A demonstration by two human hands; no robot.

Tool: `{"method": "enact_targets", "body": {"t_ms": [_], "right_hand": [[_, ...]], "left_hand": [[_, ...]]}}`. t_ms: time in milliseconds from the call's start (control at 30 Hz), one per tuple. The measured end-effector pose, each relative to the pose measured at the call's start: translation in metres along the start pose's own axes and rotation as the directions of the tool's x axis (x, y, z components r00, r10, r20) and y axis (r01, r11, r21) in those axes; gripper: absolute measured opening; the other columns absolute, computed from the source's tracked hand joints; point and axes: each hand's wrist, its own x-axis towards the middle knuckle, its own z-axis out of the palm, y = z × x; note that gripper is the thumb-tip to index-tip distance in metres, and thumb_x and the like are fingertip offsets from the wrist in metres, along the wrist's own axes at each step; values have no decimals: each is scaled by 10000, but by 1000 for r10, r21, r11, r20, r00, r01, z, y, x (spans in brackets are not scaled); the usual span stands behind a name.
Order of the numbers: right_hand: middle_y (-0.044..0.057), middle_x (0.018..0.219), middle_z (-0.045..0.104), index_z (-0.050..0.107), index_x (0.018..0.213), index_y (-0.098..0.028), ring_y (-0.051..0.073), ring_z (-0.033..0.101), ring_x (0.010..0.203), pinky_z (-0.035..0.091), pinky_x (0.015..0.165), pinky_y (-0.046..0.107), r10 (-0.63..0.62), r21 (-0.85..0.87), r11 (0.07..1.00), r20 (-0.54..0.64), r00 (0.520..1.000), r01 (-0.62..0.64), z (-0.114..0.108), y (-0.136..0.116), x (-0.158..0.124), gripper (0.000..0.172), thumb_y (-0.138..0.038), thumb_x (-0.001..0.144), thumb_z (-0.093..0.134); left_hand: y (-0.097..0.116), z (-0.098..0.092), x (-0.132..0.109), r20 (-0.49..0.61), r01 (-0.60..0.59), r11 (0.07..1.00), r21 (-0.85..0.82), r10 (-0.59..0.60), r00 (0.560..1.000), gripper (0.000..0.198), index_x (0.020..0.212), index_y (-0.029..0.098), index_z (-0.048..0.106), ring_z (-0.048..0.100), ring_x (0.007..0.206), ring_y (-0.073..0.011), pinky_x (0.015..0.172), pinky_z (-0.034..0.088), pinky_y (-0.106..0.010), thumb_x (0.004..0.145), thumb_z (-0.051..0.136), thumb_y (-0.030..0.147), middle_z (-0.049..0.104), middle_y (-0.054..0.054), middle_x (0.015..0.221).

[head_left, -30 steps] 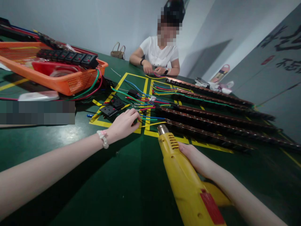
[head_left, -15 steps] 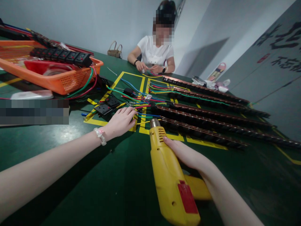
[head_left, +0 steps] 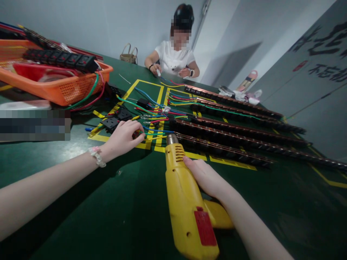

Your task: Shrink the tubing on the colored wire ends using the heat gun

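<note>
My right hand [head_left: 204,175] is closed round a yellow heat gun [head_left: 187,195] with a red label and a metal nozzle. The nozzle points away from me, at the near end of a long black socket strip [head_left: 217,147] with bare copper wires along it. Blue, green and yellow wires [head_left: 155,137] run left from that strip. My left hand [head_left: 126,137] is closed on their ends, thumb against curled fingers; the tips are hidden in the hand. Just beyond my fingers lie other wires with ring terminals [head_left: 146,117]. Beside the left hand are black socket pieces [head_left: 110,124].
Several more strips [head_left: 244,135] lie across the green table [head_left: 108,224] to the right. An orange basket [head_left: 81,94] with a socket strip [head_left: 62,59] stands at the left. Across the table sits a co-worker [head_left: 175,59] in a white top, hands near other wires.
The view has shifted slightly, moving most things left in the picture. My left hand has drawn back left, its fingers more curled on the wires. The co-worker's hands have moved apart.
</note>
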Motion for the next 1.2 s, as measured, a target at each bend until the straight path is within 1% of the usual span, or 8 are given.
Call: {"method": "enact_targets", "body": {"t_ms": [100, 267, 367, 600, 700, 833, 967, 1200], "right_hand": [[96, 773, 626, 619, 728, -133, 159, 550, 660, 388, 586, 258, -8, -3, 1000, -1, 1000, 8, 0, 0, -1, 702, -704, 819, 220], [100, 768, 630, 637, 789, -133, 162, 555, 665, 401, 596, 260, -10, 22, 1000, 7, 1000, 9, 0, -1, -2, 688, -687, 828, 229], [98, 768, 632, 640, 802, -137, 167, 558, 665, 409, 598, 264, -8, 34, 999, 16, 1000, 7, 0, -1, -1, 680, -684, 828, 236], [96, 773, 634, 630, 803, -131, 167, 562, 669, 412, 592, 259, -9, 38, 999, 19, 1000, 8, 1, -2, 0, 677, -677, 834, 231], [95, 768, 633, 625, 796, -134, 169, 562, 659, 411, 584, 260, -4, 26, 1000, 12, 1000, 4, 1, -2, 0, 679, -675, 837, 217], [91, 774, 631, 620, 809, -140, 172, 566, 668, 415, 585, 260, -2, 33, 999, 13, 1000, 1, 1, -2, -1, 679, -682, 833, 212], [94, 766, 630, 621, 813, -129, 175, 568, 668, 417, 581, 260, 17, 43, 999, 33, 999, -18, 0, -1, -1, 683, -683, 831, 221], [78, 781, 641, 633, 823, -135, 179, 574, 677, 420, 574, 259, -19, 71, 997, 17, 1000, 18, 1, -6, 11, 670, -680, 830, 243]], "left_hand": [[2, -3, -4, -20, -20, 994, -112, 17, 1000, 245, 814, 135, 552, 474, 766, -105, 725, 345, -234, 822, 433, 349, 561, -29, 812], [4, -6, -9, 148, 63, 942, -330, -14, 989, 317, 869, 121, 559, 442, 620, -58, 559, 333, -163, 828, 434, 410, 554, -19, 755], [6, -6, -9, 222, 91, 919, -384, -4, 975, 319, 876, 121, 552, 418, 592, -46, 551, 324, -156, 835, 424, 411, 541, -7, 724], [16, -12, -9, 303, 146, 847, -511, 18, 953, 346, 916, 131, 552, 464, 649, -63, 592, 351, -167, 842, 391, 429, 558, -15, 783], [13, -13, -8, 291, 181, 852, -491, -35, 956, 379, 905, 135, 577, 444, 618, -65, 566, 323, -174, 839, 382, 454, 556, -8, 737], [0, -7, -3, 206, 195, 922, -336, -131, 970, 453, 713, 123, 588, 409, 557, -64, 536, 264, -192, 855, 331, 468, 537, -7, 626], [-6, -5, -1, 179, 231, 940, -253, -189, 966, 509, 595, 115, 526, 386, 506, -62, 513, 230, -204, 860, 301, 487, 494, -9, 545], [-7, -5, 1, 205, 272, 880, -389, -205, 957, 485, 645, 120, 498, 396, 540, -61, 515, 271, -183, 860, 281, 497, 479, -5, 585]]}}
